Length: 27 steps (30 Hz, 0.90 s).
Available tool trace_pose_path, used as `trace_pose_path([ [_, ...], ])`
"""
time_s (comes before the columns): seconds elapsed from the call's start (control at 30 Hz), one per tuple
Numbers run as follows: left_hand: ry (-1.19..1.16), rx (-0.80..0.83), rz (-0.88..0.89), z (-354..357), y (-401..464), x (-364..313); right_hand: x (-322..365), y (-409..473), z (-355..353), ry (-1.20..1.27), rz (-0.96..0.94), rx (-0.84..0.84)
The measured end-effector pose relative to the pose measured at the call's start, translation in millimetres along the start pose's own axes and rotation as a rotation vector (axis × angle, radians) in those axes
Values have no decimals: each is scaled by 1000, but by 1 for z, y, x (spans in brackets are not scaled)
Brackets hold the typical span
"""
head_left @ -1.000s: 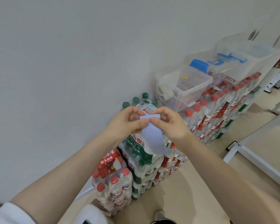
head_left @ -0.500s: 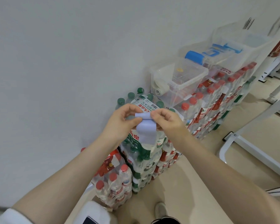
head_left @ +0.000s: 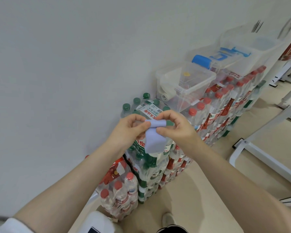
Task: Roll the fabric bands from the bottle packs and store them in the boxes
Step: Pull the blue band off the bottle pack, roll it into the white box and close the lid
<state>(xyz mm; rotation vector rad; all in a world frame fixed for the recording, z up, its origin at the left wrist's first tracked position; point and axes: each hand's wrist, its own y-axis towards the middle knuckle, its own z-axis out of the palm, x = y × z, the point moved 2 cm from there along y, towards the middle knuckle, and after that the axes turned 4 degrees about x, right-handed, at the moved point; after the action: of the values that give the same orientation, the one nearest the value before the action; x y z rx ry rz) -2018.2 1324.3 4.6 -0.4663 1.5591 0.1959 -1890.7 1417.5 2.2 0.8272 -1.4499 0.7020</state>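
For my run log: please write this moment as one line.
left hand: pinching band | right hand: pinching band | lilac fabric band: top rolled, tail hanging | clear box: open

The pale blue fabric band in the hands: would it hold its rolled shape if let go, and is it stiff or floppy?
Probably floppy: the unrolled tail of the fabric band hangs limp below the roll. Likely very light, since the left hand and right hand hold it by fingertips alone. The rolled part may loosen if released; nothing visible fastens it.
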Motion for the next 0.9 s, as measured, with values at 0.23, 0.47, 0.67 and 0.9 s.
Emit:
trace_pose_path([
  [0.23, 53, 25, 157, 6, -4, -6, -1, 2, 4, 59, 146, -32],
  [0.47, -123, 118, -94, 7, 0, 1, 3, 0, -4, -1, 33, -5],
  [0.67, -10, 65, -83, 9, 3, 3, -2, -1, 0, -45, 41, 3],
  [0.9, 103, 23, 100, 11, 0, -1, -9, 0, -2, 134, 293, -72],
])
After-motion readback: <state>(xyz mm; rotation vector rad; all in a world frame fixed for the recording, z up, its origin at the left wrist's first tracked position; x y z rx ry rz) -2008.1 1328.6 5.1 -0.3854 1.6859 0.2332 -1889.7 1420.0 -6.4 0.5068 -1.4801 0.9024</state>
